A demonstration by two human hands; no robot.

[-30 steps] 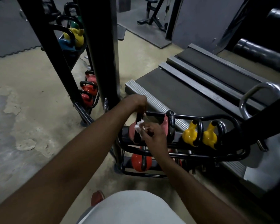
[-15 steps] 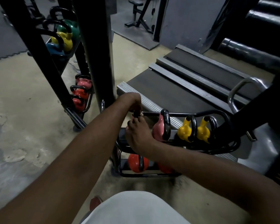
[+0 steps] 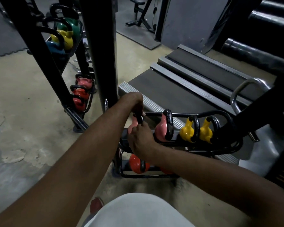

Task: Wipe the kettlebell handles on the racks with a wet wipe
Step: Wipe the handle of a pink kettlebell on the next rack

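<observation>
A low black rack (image 3: 220,147) holds two pink and two yellow kettlebells (image 3: 187,131) with black handles. My left hand (image 3: 134,102) grips the top of the handle (image 3: 139,119) of the leftmost pink kettlebell (image 3: 131,126). My right hand (image 3: 141,138) is just below it, fingers curled round the same handle's near side. The wet wipe is hidden under those fingers. The second pink kettlebell (image 3: 161,130) stands untouched to the right.
An orange kettlebell (image 3: 136,164) sits on the rack's bottom shelf. A thick black post (image 3: 100,54) rises just left of my hands. Behind it, a second rack carries red (image 3: 82,94) and green, yellow and blue kettlebells (image 3: 66,36). A treadmill deck (image 3: 179,89) lies behind.
The white wipe, visible in my right hand a second ago, is now covered as that hand closed round the handle. My left hand kept its grip on the handle's top.
</observation>
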